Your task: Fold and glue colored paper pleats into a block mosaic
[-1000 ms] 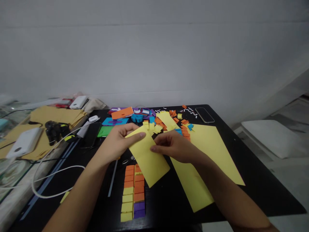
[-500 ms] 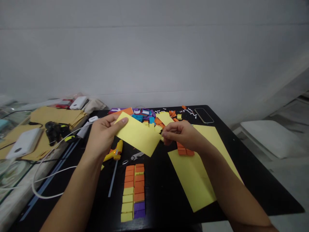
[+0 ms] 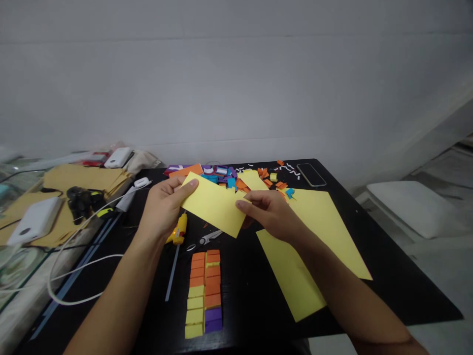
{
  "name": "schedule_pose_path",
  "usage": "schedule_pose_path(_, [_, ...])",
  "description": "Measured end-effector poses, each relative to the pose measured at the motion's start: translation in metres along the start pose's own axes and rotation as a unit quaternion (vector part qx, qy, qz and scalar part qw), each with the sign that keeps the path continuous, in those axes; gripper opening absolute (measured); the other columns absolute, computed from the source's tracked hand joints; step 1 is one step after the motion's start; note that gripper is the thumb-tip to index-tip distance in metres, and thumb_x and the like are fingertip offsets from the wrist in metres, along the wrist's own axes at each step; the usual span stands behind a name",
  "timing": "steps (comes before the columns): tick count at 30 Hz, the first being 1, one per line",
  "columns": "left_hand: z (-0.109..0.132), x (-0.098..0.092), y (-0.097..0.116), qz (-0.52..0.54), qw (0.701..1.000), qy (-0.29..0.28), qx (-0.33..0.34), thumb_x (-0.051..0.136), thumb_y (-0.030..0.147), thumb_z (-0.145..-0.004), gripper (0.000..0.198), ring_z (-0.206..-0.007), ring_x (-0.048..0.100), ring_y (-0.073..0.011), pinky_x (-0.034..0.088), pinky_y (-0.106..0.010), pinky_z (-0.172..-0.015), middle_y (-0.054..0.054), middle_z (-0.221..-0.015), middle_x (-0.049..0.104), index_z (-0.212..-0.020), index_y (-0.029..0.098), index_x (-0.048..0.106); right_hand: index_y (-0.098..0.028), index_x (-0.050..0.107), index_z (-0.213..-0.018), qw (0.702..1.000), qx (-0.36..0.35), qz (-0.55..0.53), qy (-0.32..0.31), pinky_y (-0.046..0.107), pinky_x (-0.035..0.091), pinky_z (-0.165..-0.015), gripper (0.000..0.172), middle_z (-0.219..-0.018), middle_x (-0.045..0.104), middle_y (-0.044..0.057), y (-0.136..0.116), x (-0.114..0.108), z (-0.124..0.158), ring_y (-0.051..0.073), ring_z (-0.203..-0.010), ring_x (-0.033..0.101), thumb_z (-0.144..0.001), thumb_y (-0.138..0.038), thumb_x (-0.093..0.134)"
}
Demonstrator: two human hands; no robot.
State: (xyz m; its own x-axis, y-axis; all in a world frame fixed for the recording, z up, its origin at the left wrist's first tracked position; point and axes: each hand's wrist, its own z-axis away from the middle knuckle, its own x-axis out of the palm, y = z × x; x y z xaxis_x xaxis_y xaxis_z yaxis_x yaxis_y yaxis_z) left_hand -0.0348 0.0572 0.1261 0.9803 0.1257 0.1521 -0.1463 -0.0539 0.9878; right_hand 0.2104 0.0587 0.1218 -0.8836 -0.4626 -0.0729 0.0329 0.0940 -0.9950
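Observation:
A rectangular piece of yellow paper [image 3: 212, 202] is held up above the black table between both hands. My left hand [image 3: 162, 204] pinches its left end, thumb on top. At the other end, the thumb of my right hand [image 3: 269, 212] presses on the paper's corner, with the fingers behind it. Below lie two columns of small folded paper blocks [image 3: 205, 293] in orange, yellow and purple. A yellow glue gun [image 3: 180, 230] with a long glue stick lies beside my left wrist, and scissors [image 3: 210, 237] rest next to it.
Large yellow sheets [image 3: 295, 281] lie under my right forearm. Behind the hands are coloured paper scraps [image 3: 242, 185] and a phone [image 3: 311, 175]. On the left are brown envelopes [image 3: 86, 180], a white power bank [image 3: 37, 221] and a white cable [image 3: 55, 291]. A white stool [image 3: 404, 207] stands at right.
My right hand has closed on the right end of the yellow paper, where before it was just beside it. The paper has shifted slightly to the right.

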Motion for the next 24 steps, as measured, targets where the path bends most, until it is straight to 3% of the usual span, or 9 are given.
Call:
schedule_pose_path(3, [0.002,-0.001,0.002,-0.010,1.000,-0.004,0.003,0.091,0.041,-0.076,0.031,-0.062,0.071,-0.0155,0.056,-0.024,-0.060,-0.006,-0.076,0.079,-0.086,0.016,0.077,-0.018,0.073,-0.077,1.000,0.008,0.003,-0.002,0.028,0.056,-0.061,0.046,-0.071,0.074,0.003,0.001,-0.003,-0.001,0.015,-0.063,0.071,-0.086,-0.063,0.078])
schedule_pose_path(6, [0.002,-0.003,0.005,-0.035,0.999,-0.008,0.006,0.091,0.042,-0.075,0.033,-0.053,0.066,-0.0130,0.051,-0.022,-0.048,-0.004,-0.071,0.076,-0.088,0.016,0.075,-0.018,0.075,-0.079,1.000,0.001,-0.023,0.020,0.030,0.059,-0.067,0.041,-0.076,0.076,0.004,0.001,-0.007,-0.002,0.016,-0.068,0.073,-0.086,-0.059,0.080])
schedule_pose_path(10, [0.001,-0.003,0.008,-0.046,0.998,-0.037,-0.001,0.094,0.036,-0.069,0.050,-0.041,0.055,-0.0112,0.040,-0.020,-0.034,0.004,-0.063,0.067,-0.113,0.024,0.073,-0.020,0.077,-0.106,0.994,-0.007,-0.072,0.086,0.032,0.060,-0.065,0.034,-0.074,0.074,0.001,0.003,-0.011,-0.004,0.015,-0.065,0.069,-0.085,-0.047,0.082])
schedule_pose_path(14, [0.003,0.002,0.013,-0.006,0.998,-0.058,0.001,0.082,0.056,-0.077,0.046,-0.045,0.058,-0.0137,0.047,-0.025,-0.036,-0.003,-0.069,0.069,-0.106,0.020,0.077,-0.020,0.078,-0.110,0.988,0.013,-0.133,0.076,0.030,0.059,-0.063,0.038,-0.079,0.074,0.003,0.001,-0.014,-0.006,0.015,-0.067,0.068,-0.089,-0.051,0.075])
schedule_pose_path(17, [0.005,0.002,0.016,0.021,0.994,-0.107,-0.028,0.071,0.075,-0.078,0.065,-0.055,0.067,-0.0215,0.051,-0.030,-0.040,-0.010,-0.073,0.073,-0.104,0.016,0.080,-0.019,0.077,-0.117,0.982,0.031,-0.184,0.037,0.033,0.061,-0.065,0.047,-0.085,0.077,0.007,-0.003,-0.016,-0.007,0.021,-0.077,0.073,-0.090,-0.056,0.070])
schedule_pose_path(19, [0.005,0.000,0.016,0.042,0.989,-0.135,-0.041,0.068,0.080,-0.078,0.074,-0.064,0.072,-0.0249,0.052,-0.030,-0.043,-0.012,-0.077,0.076,-0.109,0.015,0.079,-0.018,0.075,-0.121,0.977,0.028,-0.212,0.025,0.035,0.061,-0.066,0.047,-0.089,0.079,0.009,-0.006,-0.017,-0.007,0.024,-0.082,0.075,-0.090,-0.053,0.067])
schedule_pose_path(24, [0.005,-0.007,0.011,0.090,0.975,-0.198,-0.052,0.062,0.085,-0.084,0.084,-0.070,0.076,-0.0214,0.056,-0.026,-0.057,-0.009,-0.086,0.080,-0.120,0.010,0.074,-0.021,0.078,-0.111,0.977,0.030,-0.202,0.055,0.029,0.056,-0.063,0.034,-0.082,0.077,0.004,-0.006,-0.017,-0.004,0.019,-0.074,0.070,-0.081,-0.034,0.071])
